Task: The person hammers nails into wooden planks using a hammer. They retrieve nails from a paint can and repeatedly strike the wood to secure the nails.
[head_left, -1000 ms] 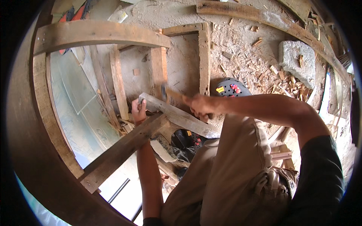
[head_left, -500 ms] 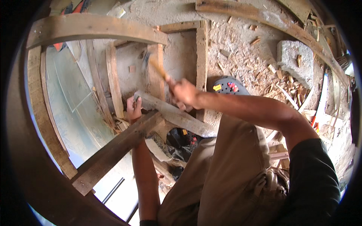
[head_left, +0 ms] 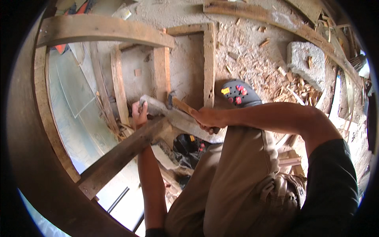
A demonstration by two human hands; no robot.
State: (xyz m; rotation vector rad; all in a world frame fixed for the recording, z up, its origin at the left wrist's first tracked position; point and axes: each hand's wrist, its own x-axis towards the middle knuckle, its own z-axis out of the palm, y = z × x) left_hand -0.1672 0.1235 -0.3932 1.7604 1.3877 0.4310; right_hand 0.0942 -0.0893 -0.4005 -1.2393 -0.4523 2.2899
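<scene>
My right hand (head_left: 209,119) is closed round the wooden handle of a hammer (head_left: 182,105). The hammer's dark head is down at the upper edge of a short grey wooden board (head_left: 189,125), close to where a long beam meets it. That beam (head_left: 118,156) runs from the lower left up to the board. At the board's far left end my left hand (head_left: 139,113) grips it, thumb on the near face and fingers partly hidden behind. My left forearm passes beneath the beam. Whether a nail is under the hammer head, I cannot tell.
A wooden frame (head_left: 106,29) rises at the left, with a glass-like sheet (head_left: 73,106) inside it. Further frame pieces (head_left: 209,67) lie on the floor ahead. Wood chips, a concrete block (head_left: 306,63) and a long timber (head_left: 268,17) are at the right. My clog (head_left: 239,93) is near the hammer.
My right hand has swung the hammer down from a raised position onto the board's upper edge. My left hand keeps its hold on the board's end.
</scene>
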